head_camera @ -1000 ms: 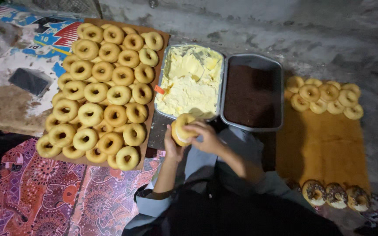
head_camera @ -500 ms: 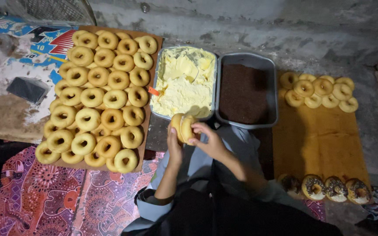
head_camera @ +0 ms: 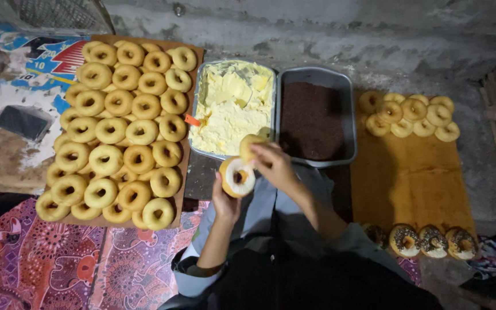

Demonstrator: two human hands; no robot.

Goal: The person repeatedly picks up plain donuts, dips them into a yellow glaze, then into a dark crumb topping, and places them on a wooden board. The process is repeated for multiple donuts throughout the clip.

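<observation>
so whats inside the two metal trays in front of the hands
The left tray holds pale yellow cream, piled unevenly, with an orange handle poking out at its edge. The right tray is filled with dark brown sprinkles. Both tray floors are covered, and the right hand hides their near corners.

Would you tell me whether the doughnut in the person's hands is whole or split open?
Split open. The left hand holds one half with its pale cut face up, and the right hand holds the other half apart.

Can't tell what my right hand (head_camera: 274, 163) pinches, too blurred. Left palm (head_camera: 225, 204) hidden behind doughnut half (head_camera: 237, 177). Dark topped doughnut (head_camera: 376, 234) partly behind my arm.
</observation>
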